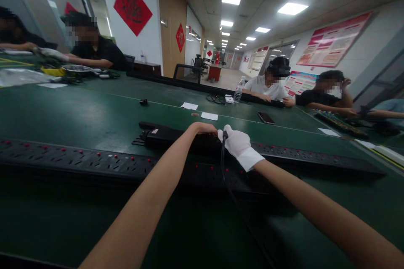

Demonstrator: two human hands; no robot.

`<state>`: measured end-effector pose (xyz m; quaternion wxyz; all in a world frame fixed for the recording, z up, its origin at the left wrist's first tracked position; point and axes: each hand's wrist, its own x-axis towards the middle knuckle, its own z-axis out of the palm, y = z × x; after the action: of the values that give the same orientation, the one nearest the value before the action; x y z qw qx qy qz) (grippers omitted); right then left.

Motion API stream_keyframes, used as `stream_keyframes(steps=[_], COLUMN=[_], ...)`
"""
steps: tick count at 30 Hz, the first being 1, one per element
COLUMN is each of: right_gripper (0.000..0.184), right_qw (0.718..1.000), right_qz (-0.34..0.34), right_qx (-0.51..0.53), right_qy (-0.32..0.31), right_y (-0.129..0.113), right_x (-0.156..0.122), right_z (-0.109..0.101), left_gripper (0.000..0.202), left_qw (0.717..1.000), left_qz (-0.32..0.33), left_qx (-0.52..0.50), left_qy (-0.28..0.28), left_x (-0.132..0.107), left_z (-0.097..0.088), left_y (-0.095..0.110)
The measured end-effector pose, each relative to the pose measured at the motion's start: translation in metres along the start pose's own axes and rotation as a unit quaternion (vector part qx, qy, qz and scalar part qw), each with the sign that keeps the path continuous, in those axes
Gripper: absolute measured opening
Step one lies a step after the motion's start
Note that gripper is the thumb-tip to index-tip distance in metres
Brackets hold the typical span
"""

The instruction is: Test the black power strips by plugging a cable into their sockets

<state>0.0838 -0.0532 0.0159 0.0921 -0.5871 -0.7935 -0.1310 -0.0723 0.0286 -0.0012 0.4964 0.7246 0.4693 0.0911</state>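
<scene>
My right hand (237, 143), in a white glove, is closed around the plug end (224, 135) of a black cable. The cable (232, 193) hangs down from it over the front power strip toward the table's near edge. My left hand (205, 128) is bare and bent over the far edge of the rear black power strip (172, 136), fingers curled on it close to my right fingertips. Its fingers are partly hidden. Under my forearms lies another long black power strip (72, 159) with red switches and slotted sockets along its top.
On the green table (104, 109) lie white paper slips (209, 116), a phone (266, 117), a small black part (143, 102) and a water bottle (239, 90). Cables and plastic bags (23, 76) are at the far left. Several people sit around the table.
</scene>
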Motion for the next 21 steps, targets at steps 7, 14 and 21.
stream_keyframes(steps=[7, 14, 21], right_gripper=[0.052, 0.049, 0.038], right_qw=[0.998, 0.994, 0.993], right_qz=[-0.029, -0.088, -0.115], right_qx=[-0.059, -0.057, 0.000], right_qy=[0.021, 0.017, 0.036], right_y=[0.002, 0.007, 0.010], right_x=[-0.021, -0.015, -0.015], right_z=[-0.001, -0.009, 0.002], left_gripper=[0.025, 0.024, 0.019], left_qw=[0.999, 0.999, 0.997], left_qz=[0.002, -0.008, -0.013], left_qx=[-0.029, -0.039, -0.051], left_qy=[-0.028, -0.027, -0.060], left_x=[0.002, -0.003, -0.010], left_z=[-0.004, -0.003, -0.004], left_y=[-0.003, 0.001, 0.006])
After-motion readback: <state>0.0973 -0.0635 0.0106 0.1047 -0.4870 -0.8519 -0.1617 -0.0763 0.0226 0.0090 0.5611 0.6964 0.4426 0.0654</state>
